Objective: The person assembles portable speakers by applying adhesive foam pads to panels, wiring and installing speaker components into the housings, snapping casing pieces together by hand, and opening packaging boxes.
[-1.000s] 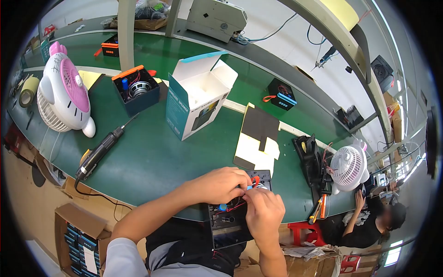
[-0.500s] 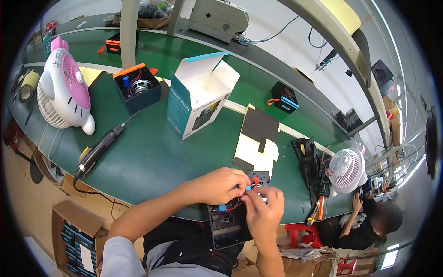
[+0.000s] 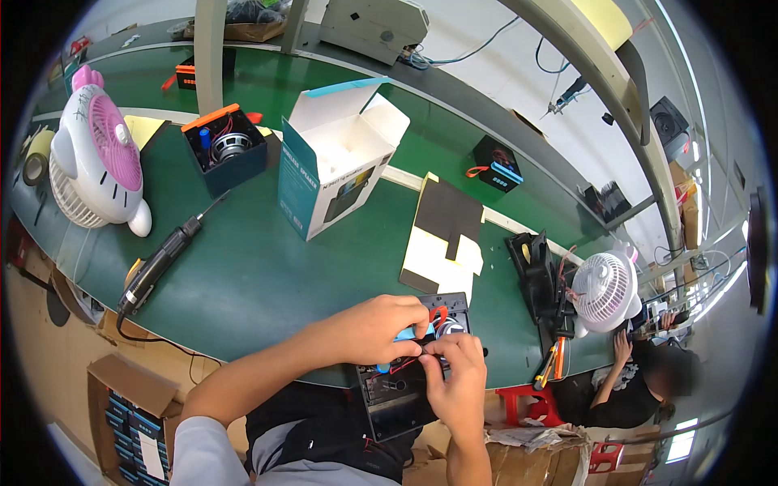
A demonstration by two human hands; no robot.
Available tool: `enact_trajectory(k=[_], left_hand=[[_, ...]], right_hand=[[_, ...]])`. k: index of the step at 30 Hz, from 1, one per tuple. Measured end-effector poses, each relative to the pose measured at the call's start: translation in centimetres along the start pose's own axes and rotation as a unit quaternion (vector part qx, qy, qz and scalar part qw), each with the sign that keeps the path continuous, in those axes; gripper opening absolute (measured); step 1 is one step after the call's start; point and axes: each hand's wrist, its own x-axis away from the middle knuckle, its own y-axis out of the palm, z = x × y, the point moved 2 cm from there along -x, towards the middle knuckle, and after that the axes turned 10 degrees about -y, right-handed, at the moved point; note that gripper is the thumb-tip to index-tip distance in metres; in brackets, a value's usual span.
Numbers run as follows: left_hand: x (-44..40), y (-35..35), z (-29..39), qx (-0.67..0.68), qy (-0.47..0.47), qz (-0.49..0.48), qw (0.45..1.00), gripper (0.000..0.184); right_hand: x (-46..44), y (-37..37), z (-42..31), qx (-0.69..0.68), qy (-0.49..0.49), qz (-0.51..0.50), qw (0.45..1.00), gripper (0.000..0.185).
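Speaker case (image 3: pixel 395 411): black, open, lower centre of the frame, beneath both hands, its ends showing above and below them.
Left hand (image 3: pixel 384 328): over the case's left side, thumb and fingers pinching a blue piece (image 3: pixel 415 333).
Right hand (image 3: pixel 457 377): over its right side, thumb and finger pinched together beside the left fingertips; what they grip is too small to tell.
Red wires (image 3: pixel 402 364): inside, near the fingertips.

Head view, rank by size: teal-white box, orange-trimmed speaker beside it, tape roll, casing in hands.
1. Teal-white box
2. Orange-trimmed speaker
3. Tape roll
Casing: partly hidden; above tape roll, otherwise unsure.
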Motion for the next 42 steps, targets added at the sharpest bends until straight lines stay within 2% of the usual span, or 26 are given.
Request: enact_trajectory(k=[4, 7, 10, 19, 22, 25, 28, 31, 34, 38, 42], left_hand=[[-0.1, 0.4, -0.3, 0.023, 0.029, 0.019, 0.999, 0.020], [0.0, 0.1, -0.1, 0.012, -0.003, 0.008, 1.000, 0.017], [0.0, 0.1, 0.4, 0.017, 0.011, 0.037, 0.999, 0.013], [0.5, 0.4, 0.9, -0.064, 0.043, 0.096, 0.992, 0.009], [0.6, 0.6, 1.8, -0.211, 0.040, 0.092, 0.972, 0.009], [0.6, 0.6, 2.5, -0.253, -0.002, 0.073, 0.965, 0.011], [0.2, 0.4, 1.0, -0.105, 0.000, 0.082, 0.991, 0.012], [-0.4, 0.4, 0.5, -0.012, 0.021, 0.088, 0.996, 0.019], [-1.0, 0.0, 0.3, 0.063, -0.138, 0.058, 0.987, 0.025], [-1.2, -0.2, 0.7, 0.019, -0.162, 0.029, 0.986, 0.029], [-1.7, -0.1, 0.5, 0.001, -0.204, -0.014, 0.979, 0.031]], right_hand=[[0.4, 0.5, 0.3, 0.001, 0.024, 0.040, 0.999, 0.014], [0.4, 0.8, 0.4, 0.008, 0.052, 0.039, 0.998, 0.015], [0.0, 1.0, -0.1, 0.010, 0.049, 0.040, 0.998, 0.013], [-0.2, 0.9, -1.6, 0.133, 0.008, -0.006, 0.991, 0.011], [-0.1, 0.9, -1.7, 0.108, 0.032, -0.001, 0.994, 0.011], [0.4, 0.9, -1.6, 0.046, 0.064, 0.051, 0.996, 0.013], [1.0, 1.2, -0.9, 0.010, 0.096, 0.067, 0.993, 0.014], [0.1, 1.1, -1.1, 0.033, 0.063, 0.074, 0.995, 0.015], [0.0, 1.3, -1.3, 0.057, 0.052, 0.049, 0.996, 0.011], [-0.1, 1.7, -1.5, 0.091, 0.031, 0.058, 0.994, 0.010], [0.4, 1.5, -1.6, 0.108, 0.037, 0.014, 0.993, 0.012]])
